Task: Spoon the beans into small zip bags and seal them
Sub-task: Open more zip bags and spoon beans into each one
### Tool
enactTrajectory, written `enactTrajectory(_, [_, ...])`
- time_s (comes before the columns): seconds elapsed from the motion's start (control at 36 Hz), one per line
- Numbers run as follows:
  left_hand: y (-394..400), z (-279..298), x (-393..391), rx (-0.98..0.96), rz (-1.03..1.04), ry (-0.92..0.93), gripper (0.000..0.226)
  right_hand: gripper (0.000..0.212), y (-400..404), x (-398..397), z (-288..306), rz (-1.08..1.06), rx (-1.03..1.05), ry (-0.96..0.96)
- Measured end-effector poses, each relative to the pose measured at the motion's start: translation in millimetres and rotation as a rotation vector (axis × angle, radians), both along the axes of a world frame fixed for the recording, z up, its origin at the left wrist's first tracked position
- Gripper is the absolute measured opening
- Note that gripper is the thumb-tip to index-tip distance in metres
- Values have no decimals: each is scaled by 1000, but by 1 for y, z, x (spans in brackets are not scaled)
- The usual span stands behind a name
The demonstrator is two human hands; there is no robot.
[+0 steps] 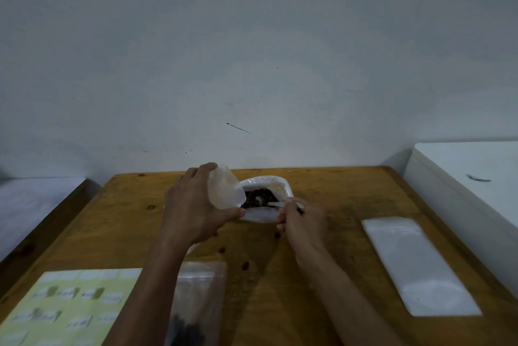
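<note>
My left hand (193, 205) grips a small clear zip bag (226, 188), held up with its mouth toward the beans. A white plastic bag of dark beans (265, 196) stands open at the far middle of the wooden table (336, 233). My right hand (304, 222) pinches the handle of a white spoon (276, 204), whose bowl reaches into the beans. A zip bag with dark beans in its bottom (196, 303) lies flat near the front, partly under my left forearm. A few loose beans (245, 264) lie on the table between my arms.
A stack of flat zip bags (417, 264) lies on the right of the table. A pale green label sheet (70, 303) sits at the front left. A white cabinet (476, 177) stands right of the table, a grey surface (28, 205) left; a wall rises behind.
</note>
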State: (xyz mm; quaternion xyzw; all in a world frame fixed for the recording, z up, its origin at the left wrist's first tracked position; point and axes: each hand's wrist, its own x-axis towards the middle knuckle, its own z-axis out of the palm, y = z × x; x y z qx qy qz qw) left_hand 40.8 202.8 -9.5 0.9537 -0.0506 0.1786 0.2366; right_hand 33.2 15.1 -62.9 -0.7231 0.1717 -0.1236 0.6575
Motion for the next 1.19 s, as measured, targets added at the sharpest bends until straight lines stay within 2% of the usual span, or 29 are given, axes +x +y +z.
enactTrajectory(0.06, [0, 0, -1, 3, -3, 4, 104, 28, 1, 2, 1, -14, 114, 39])
enactTrajectory(0.22, [1, -1, -3, 1, -3, 28, 106, 12, -12, 4, 8, -35, 365, 75])
enactTrajectory(0.44, [-8, -2, -3, 5, -31, 42, 104, 13, -39, -17, 24, -6, 428, -108])
enactTrajectory(0.64, [-12, 0, -6, 15, -63, 112, 117, 17, -37, -31, 35, 125, 298, -269])
enactTrajectory(0.78, [-15, -6, -5, -76, -80, 81, 101, 17, -39, -39, 33, 200, 75, -363])
enactTrajectory(0.92, [-14, -10, -3, -190, -68, 46, 100, 18, -41, -36, 32, 156, -34, -419])
enactTrajectory(1.06, [-10, -9, -6, -231, -8, 24, 102, 16, -33, -20, 24, 51, 23, -338])
enactTrajectory(1.19, [-7, -7, -10, -305, 18, -25, 100, 23, -21, -12, 10, 55, -113, -175])
